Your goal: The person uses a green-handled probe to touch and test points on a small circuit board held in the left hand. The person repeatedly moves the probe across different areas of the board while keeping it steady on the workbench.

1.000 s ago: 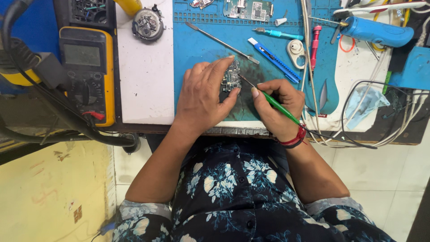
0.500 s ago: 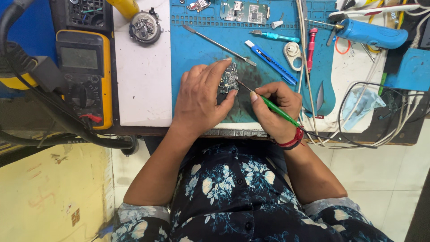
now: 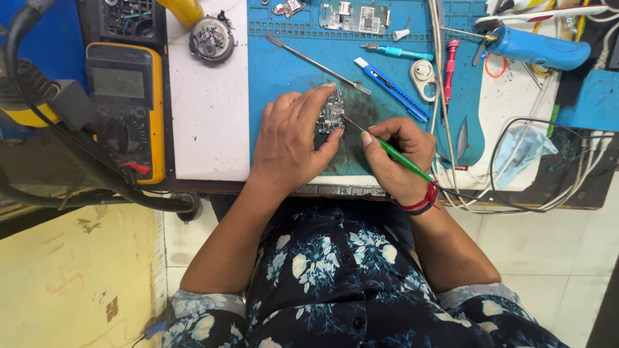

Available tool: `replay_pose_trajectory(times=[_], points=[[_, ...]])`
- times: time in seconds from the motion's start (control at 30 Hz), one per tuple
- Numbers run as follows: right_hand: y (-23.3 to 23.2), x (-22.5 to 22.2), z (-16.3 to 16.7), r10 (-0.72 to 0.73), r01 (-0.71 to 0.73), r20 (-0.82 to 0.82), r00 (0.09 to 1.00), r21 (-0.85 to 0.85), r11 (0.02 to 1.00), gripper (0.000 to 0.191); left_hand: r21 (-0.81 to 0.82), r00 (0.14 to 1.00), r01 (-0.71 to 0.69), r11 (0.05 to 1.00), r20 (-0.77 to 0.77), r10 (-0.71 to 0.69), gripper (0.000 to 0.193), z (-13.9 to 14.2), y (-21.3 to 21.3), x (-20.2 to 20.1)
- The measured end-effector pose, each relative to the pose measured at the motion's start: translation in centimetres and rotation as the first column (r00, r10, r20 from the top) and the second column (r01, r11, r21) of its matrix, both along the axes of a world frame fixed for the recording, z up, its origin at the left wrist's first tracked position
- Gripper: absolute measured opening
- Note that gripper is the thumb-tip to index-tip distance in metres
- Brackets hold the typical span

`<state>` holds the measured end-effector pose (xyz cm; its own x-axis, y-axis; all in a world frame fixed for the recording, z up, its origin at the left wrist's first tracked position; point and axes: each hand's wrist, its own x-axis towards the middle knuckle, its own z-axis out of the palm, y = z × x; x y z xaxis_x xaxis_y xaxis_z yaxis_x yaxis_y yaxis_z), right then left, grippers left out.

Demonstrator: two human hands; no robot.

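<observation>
On the blue mat (image 3: 284, 71), left hand (image 3: 290, 138) half-hides a pinched circuit board (image 3: 331, 117); right hand (image 3: 396, 158) pinches a green-handled probe (image 3: 400, 156).

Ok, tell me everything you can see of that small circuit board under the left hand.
The small circuit board is dark green-grey, densely set with tiny metallic components. It lies on the blue work mat, on a dark smudged patch. The left hand pins it, fingertips along its upper edge and thumb against its lower edge, covering its left part. The thin metal tip of the green-handled tool, held by the right hand, reaches its right edge.
</observation>
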<state>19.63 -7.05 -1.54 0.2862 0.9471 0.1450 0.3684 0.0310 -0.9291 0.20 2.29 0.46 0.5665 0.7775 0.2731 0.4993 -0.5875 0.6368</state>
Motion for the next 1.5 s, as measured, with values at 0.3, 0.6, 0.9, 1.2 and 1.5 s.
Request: replay_pose_trajectory(times=[0.3,0.6,0.9,1.2,1.5], points=[[0.00,0.03,-0.02,-0.002,0.002,0.003,1.000,-0.005,1.000,0.011,-0.006,1.000,0.005,1.000,0.001,-0.005,0.062,0.10,0.01,0.00],[-0.03,0.06,-0.08,0.008,-0.008,0.012,1.000,0.006,1.000,0.011,-0.015,1.000,0.019,1.000,-0.002,-0.019,0.065,0.25,0.12,-0.06],[-0.31,0.09,-0.27,0.030,-0.029,-0.052,0.998,0.017,0.999,0.011,0.017,0.999,-0.048,0.999,-0.017,0.048,0.068,0.16,-0.25,0.05],[-0.18,0.12,0.00,0.039,-0.039,-0.021,0.999,-0.006,0.999,0.010,0.000,1.000,-0.018,1.000,-0.017,0.018,0.062,0.13,-0.07,-0.03],[-0.14,0.12,0.12,0.047,-0.047,0.000,0.999,-0.007,0.999,0.010,-0.003,1.000,-0.012,1.000,-0.002,0.012,0.061,0.13,-0.08,0.03]])
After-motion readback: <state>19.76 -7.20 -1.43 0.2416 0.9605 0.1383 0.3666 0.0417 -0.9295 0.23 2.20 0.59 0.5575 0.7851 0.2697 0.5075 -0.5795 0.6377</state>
